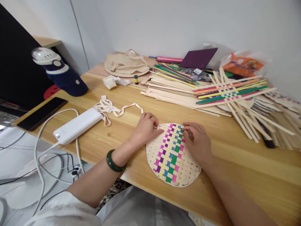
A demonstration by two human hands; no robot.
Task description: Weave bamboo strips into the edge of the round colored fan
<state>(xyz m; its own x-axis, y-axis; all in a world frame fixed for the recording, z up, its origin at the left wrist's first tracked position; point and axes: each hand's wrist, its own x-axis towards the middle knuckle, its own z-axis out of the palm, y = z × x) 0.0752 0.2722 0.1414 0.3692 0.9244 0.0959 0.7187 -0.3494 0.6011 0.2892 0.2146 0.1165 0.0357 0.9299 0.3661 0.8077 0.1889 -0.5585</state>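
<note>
A round woven panel lies flat on the table in front of me, pale strips crossed by pink, purple, yellow, blue and green ones, with white edging around its rim. My left hand grips its upper left edge, thumb on top. White fabric tape runs from a loose heap to the fingers of this hand. On the opposite upper edge, my right hand is closed, its fingertips pinching the rim; whether it also holds something small cannot be made out.
A white power strip with cables lies left, near a dark phone-like slab and a blue bottle. Behind are a thread spool, beige cloth bag, loose strips and a partly woven piece.
</note>
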